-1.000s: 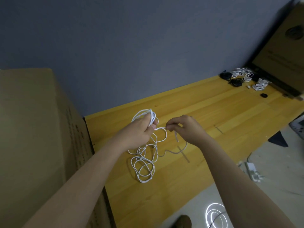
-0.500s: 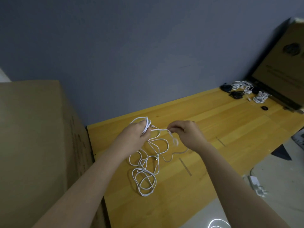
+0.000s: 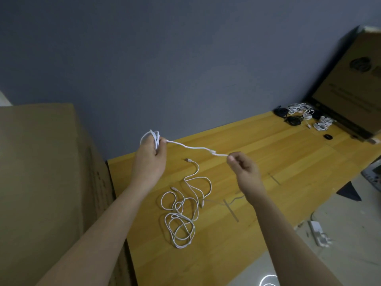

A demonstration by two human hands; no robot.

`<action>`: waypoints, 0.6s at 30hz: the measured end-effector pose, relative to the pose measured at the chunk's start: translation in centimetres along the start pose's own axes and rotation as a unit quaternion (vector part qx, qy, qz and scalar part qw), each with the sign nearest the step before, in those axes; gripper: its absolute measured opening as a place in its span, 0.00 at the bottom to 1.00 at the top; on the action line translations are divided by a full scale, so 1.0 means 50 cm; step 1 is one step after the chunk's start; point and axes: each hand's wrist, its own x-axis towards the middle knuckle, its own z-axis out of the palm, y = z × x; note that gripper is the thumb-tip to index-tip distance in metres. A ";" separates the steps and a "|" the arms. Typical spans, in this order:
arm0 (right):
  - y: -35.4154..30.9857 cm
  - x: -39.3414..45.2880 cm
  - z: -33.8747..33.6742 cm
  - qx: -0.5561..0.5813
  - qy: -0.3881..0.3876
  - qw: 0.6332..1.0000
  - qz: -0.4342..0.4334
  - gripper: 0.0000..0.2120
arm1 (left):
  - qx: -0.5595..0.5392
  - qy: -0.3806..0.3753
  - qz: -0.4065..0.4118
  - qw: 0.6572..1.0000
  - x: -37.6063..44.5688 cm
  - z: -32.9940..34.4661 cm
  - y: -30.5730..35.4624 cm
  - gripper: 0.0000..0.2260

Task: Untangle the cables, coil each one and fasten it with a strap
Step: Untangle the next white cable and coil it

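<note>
The table (image 3: 268,153) runs along the wall (image 3: 185,58), with a big box (image 3: 41,172) at its left end and a second box (image 3: 354,89) leaning at the far right. Near that far box sit finished bundles (image 3: 301,115), white and black, well apart from the work

On the table below the hands lies the tangle (image 3: 183,213): white cable in loose overlapping loops, with plug ends showing at its upper side

The left hand (image 3: 149,159) holds a coil (image 3: 153,137) of white cable, fingers curled round the loops. From it a tail (image 3: 195,148) stretches, lifted clear of the table, to the right hand (image 3: 243,168), which pinches the tail's end between thumb and fingertip, the other fingers curled in

The step in hand looks like winding the last free length onto the coil. To do it well, I would keep the tail lightly taut, lay each turn the same size as those already held, and feed with the right hand rather than tugging, so the loops in the left do not slip. A strap is not clearly visible, so it must be found before the coil is let go
</note>
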 end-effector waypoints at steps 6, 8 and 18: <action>-0.005 0.077 -0.030 -0.290 0.254 0.921 0.058 0.10 | -0.032 0.019 0.013 0.999 -0.007 0.005 0.009 0.12; -0.033 0.097 -0.028 -0.352 0.237 0.903 -0.061 0.10 | -0.045 0.037 0.002 0.998 -0.002 0.001 0.011 0.12; -0.240 0.198 -0.013 -0.386 0.178 0.861 -0.280 0.11 | -0.103 -0.018 -0.023 0.994 0.000 -0.009 0.009 0.12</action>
